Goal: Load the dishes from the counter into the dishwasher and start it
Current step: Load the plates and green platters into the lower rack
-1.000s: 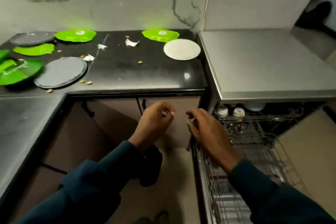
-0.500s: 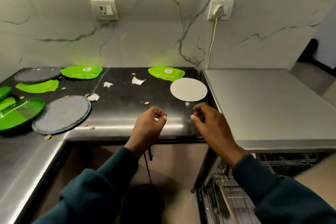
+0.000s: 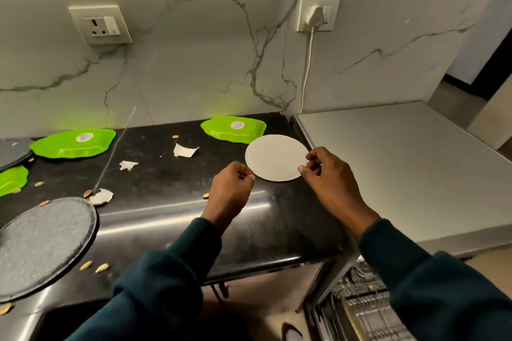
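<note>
A round white plate (image 3: 275, 158) lies flat on the black counter (image 3: 166, 177), near its right end. My right hand (image 3: 329, 177) pinches the plate's right rim between thumb and fingers. My left hand (image 3: 230, 191) has curled fingers, and its fingertips are at the plate's left rim; a grip there is not plain. Behind the white plate lies a green plate (image 3: 234, 129). Further left are another green plate (image 3: 73, 142), a third green plate (image 3: 11, 180) and a large grey plate (image 3: 41, 246). The open dishwasher's wire rack (image 3: 360, 310) shows at the lower right.
Torn paper scraps (image 3: 184, 150) and several seeds (image 3: 101, 267) litter the counter. The dishwasher's grey top (image 3: 401, 169) adjoins the counter on the right. A plugged-in white cable (image 3: 306, 69) hangs down the marble wall. Another grey plate (image 3: 13, 151) sits at the far left.
The view has risen from the cabinet front to the counter. Both hands have moved up and forward from below the counter edge to the white plate's rim.
</note>
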